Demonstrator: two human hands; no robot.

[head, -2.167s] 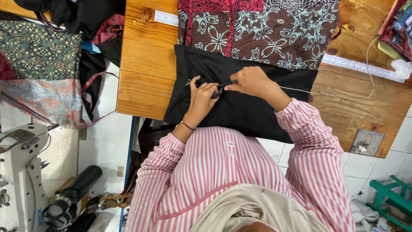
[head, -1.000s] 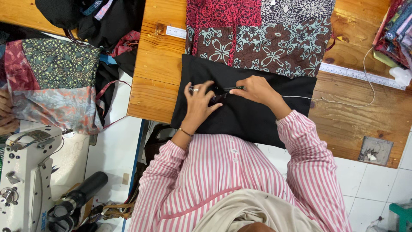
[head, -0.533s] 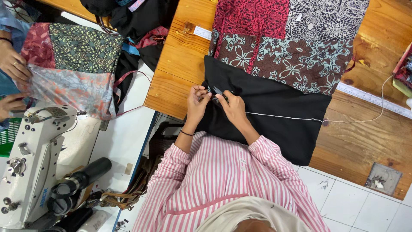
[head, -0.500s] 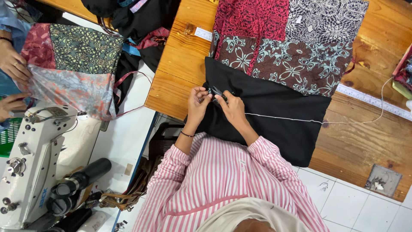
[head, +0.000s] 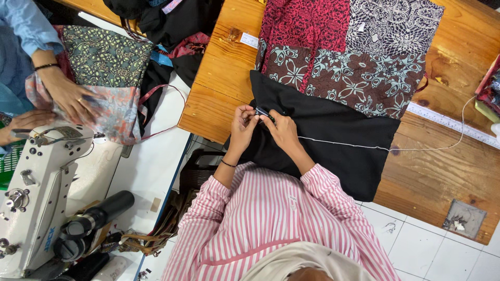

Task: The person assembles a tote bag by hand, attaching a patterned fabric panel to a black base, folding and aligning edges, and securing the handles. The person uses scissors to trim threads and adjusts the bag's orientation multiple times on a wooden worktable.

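white sewing machine (head: 36, 192) | measuring tape (head: 450, 124) | wooden table (head: 442, 177) | co-worker's patterned fabric (head: 104, 67)

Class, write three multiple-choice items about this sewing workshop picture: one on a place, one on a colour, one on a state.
1. Where does the black fabric lie?
A. on the sewing machine
B. on the wooden table, hanging over its near edge
C. on the tiled floor

2. What colour is the cord crossing the black fabric?
A. white
B. red
C. green

3. How are the left hand and right hand placed?
A. far apart
B. both in the lap
C. close together, pinching a small item at the fabric's edge

Answers: B, the cloth drapes off the table; A, the cord shows pale against the black; C, the fingertips meet there.
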